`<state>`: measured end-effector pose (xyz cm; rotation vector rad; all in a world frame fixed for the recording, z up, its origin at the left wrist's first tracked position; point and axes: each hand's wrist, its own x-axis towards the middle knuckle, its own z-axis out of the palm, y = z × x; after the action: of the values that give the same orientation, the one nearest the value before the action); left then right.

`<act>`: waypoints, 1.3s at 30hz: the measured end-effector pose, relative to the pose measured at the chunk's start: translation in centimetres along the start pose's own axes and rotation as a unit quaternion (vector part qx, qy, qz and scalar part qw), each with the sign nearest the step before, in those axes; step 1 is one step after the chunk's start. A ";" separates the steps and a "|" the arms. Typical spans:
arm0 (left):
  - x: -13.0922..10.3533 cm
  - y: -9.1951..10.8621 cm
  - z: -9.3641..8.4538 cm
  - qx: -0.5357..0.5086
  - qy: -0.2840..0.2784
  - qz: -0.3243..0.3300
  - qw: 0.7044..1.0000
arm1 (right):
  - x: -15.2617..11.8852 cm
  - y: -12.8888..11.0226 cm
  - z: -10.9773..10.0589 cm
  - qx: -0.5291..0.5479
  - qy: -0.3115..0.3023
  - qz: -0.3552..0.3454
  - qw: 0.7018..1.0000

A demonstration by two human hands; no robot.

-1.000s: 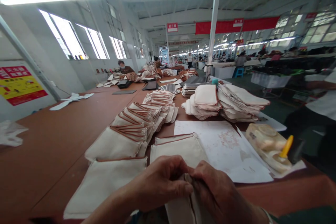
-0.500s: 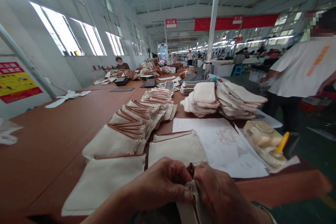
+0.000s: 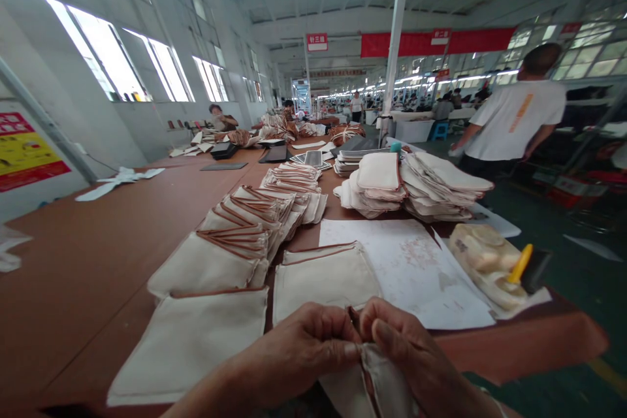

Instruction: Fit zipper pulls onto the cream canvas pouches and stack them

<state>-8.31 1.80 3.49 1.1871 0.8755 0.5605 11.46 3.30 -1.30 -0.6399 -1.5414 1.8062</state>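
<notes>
Both my hands pinch the top of a cream fabric pouch [image 3: 389, 382] with brown edging, close to my body at the bottom of the view. My left hand [image 3: 306, 353] grips its left side, thumb pressed against the fingers. Closed on the right side is my right hand [image 3: 409, 346], its thumb raised along the edge. The pouch's lower part is out of view. Just beyond my hands lies another cream pouch [image 3: 326, 277] with a brown-trimmed edge. One more flat pouch [image 3: 191, 346] lies to the left.
A fanned row of pouches [image 3: 235, 241] runs away along the brown table [image 3: 73, 287]. Stacked cream pieces [image 3: 377, 173] stand behind a white paper sheet [image 3: 406, 268]. At right sit a cut-open plastic jug [image 3: 482, 251] and a yellow-handled brush [image 3: 520, 264]. A person [image 3: 519, 111] stands beyond the table.
My right thumb has lifted into view and my right fingers have shifted on the pouch's edge. More of the pouch shows between my hands. The person at right has moved farther away.
</notes>
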 end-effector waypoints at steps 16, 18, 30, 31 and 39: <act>0.3 -1.1 -0.5 0.058 0.025 -0.002 0.998 | -0.7 0.4 -0.4 -0.324 0.027 -0.107 0.940; 0.4 -1.3 -0.6 0.057 0.029 0.000 0.998 | -0.8 0.7 -0.4 -0.348 0.033 -0.129 0.928; 0.3 0.4 1.6 0.267 0.090 0.044 0.958 | -0.9 0.3 0.0 -0.337 0.036 -0.106 0.935; 0.3 0.4 1.6 0.262 0.095 0.053 0.959 | -0.9 0.3 0.0 -0.313 0.032 -0.095 0.944; 0.8 -0.1 1.2 0.229 0.114 0.043 0.966 | -0.9 0.1 -0.8 -0.174 0.021 -0.013 0.985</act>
<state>-6.89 1.70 3.34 1.6074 1.1972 0.5901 12.63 3.10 -1.60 -0.8090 -1.8453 1.5051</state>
